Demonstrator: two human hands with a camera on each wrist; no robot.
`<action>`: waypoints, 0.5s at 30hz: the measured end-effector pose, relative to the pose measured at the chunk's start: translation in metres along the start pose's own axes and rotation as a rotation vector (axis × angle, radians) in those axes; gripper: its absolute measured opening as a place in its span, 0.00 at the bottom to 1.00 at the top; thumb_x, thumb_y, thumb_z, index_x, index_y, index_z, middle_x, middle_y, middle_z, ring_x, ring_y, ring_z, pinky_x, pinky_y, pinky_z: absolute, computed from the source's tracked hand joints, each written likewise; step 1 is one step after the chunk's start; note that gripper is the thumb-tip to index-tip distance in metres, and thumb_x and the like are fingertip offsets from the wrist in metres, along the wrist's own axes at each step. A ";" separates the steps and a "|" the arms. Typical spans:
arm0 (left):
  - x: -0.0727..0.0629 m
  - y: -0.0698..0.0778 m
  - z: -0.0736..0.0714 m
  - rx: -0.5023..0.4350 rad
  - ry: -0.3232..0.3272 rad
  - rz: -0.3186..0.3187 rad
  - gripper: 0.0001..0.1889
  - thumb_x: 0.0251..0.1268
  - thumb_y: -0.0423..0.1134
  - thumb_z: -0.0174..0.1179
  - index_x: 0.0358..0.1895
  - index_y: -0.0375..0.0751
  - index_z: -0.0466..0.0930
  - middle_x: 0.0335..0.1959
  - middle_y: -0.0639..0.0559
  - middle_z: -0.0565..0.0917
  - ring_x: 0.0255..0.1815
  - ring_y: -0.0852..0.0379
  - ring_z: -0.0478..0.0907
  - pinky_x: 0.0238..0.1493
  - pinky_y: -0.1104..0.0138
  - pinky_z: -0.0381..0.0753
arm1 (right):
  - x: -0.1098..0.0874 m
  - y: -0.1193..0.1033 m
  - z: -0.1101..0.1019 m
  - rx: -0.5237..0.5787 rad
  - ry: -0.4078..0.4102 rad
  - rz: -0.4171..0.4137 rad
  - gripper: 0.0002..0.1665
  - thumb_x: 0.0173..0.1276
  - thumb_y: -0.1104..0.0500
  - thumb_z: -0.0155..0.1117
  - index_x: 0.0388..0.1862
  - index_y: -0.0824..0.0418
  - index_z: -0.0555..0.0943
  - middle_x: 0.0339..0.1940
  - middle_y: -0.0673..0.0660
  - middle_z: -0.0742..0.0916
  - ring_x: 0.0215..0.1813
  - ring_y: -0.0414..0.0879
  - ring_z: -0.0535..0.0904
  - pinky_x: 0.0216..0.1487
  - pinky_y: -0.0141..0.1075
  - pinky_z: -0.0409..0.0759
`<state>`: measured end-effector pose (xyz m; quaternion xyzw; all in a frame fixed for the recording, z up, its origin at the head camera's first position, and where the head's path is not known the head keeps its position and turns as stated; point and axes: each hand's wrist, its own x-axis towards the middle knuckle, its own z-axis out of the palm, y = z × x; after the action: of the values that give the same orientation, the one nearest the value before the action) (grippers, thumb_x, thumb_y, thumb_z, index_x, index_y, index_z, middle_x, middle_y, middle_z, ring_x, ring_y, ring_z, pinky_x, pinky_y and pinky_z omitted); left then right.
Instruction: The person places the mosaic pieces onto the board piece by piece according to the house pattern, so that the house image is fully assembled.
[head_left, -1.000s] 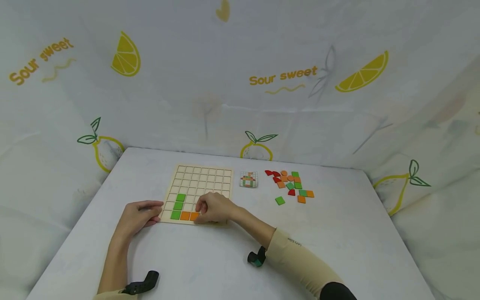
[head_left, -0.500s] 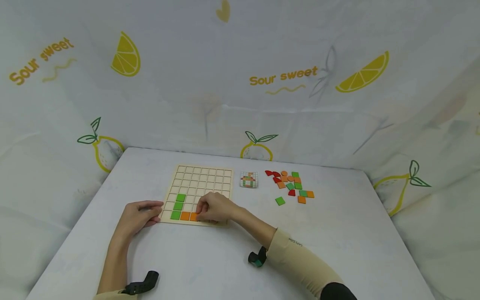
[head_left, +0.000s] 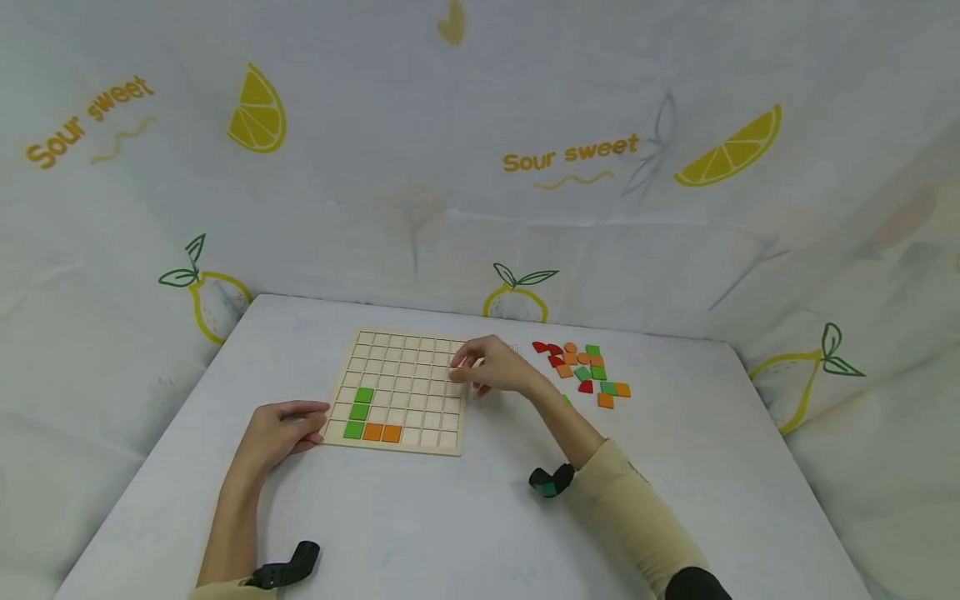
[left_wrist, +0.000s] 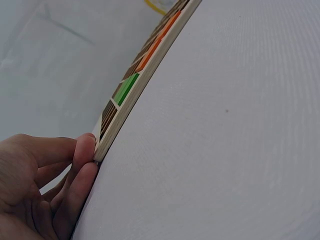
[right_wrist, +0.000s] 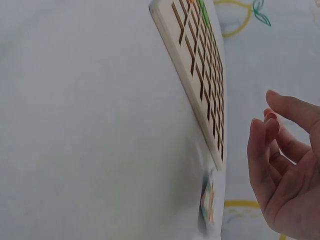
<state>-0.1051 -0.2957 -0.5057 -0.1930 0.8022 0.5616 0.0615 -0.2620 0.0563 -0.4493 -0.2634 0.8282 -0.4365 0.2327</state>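
Steadying fingers at the board's edge, a raised hand opposite

Fingertips of the left hand (head_left: 276,433) touch the grid board (head_left: 397,358) at its left edge, close to the near corner; the fingers look relaxed. The right hand (head_left: 495,364) hovers at the board's right edge, toward the far side, its fingers loosely bent, thumb and fingertips apart, with nothing visible between them.

The board lies flat on the white table (head_left: 390,517), slightly left of centre. Three green squares (head_left: 358,412) fill a column at its lower left, and two orange squares (head_left: 382,432) continue the nearest row to the right of the lowest green one.

A small picture card (right_wrist: 207,200) lies just beyond the board's right edge, mostly hidden by the right hand in the head view. Farther right, loose pieces (head_left: 597,373) lie in a cluster: red ones, orange discs, and orange and green squares. Another green piece (head_left: 567,401) shows partly behind the right forearm.

Beige sleeves (head_left: 637,517) cover the arms. Behind the table hangs a pale cloth (head_left: 375,125) printed with lemons and "Sour sweet".
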 end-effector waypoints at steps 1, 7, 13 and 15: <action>0.000 0.000 0.000 0.001 0.000 0.000 0.21 0.76 0.38 0.66 0.66 0.30 0.84 0.50 0.44 0.91 0.33 0.63 0.89 0.38 0.72 0.91 | -0.004 0.005 -0.008 0.006 0.018 0.029 0.11 0.74 0.55 0.74 0.49 0.61 0.87 0.33 0.51 0.82 0.26 0.45 0.82 0.32 0.36 0.90; -0.001 0.001 0.000 0.006 0.000 -0.002 0.21 0.76 0.38 0.66 0.66 0.30 0.84 0.51 0.42 0.90 0.33 0.63 0.89 0.38 0.72 0.91 | -0.028 0.038 -0.049 0.041 0.087 0.133 0.15 0.75 0.55 0.73 0.52 0.63 0.87 0.36 0.53 0.85 0.31 0.45 0.82 0.34 0.37 0.90; 0.000 0.001 0.000 0.005 0.001 -0.011 0.22 0.76 0.38 0.66 0.66 0.30 0.84 0.51 0.42 0.91 0.33 0.63 0.89 0.38 0.72 0.91 | -0.051 0.068 -0.079 0.014 0.070 0.218 0.19 0.76 0.51 0.72 0.57 0.63 0.85 0.43 0.58 0.88 0.36 0.45 0.82 0.41 0.37 0.92; 0.000 0.000 0.000 0.003 0.000 -0.013 0.21 0.76 0.38 0.66 0.67 0.30 0.84 0.51 0.43 0.91 0.33 0.63 0.89 0.38 0.72 0.91 | -0.060 0.075 -0.086 0.016 0.059 0.246 0.22 0.76 0.51 0.72 0.59 0.64 0.84 0.45 0.58 0.87 0.37 0.46 0.82 0.42 0.36 0.91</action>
<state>-0.1050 -0.2957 -0.5054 -0.1981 0.8017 0.5601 0.0656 -0.2877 0.1821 -0.4589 -0.1451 0.8571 -0.4190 0.2620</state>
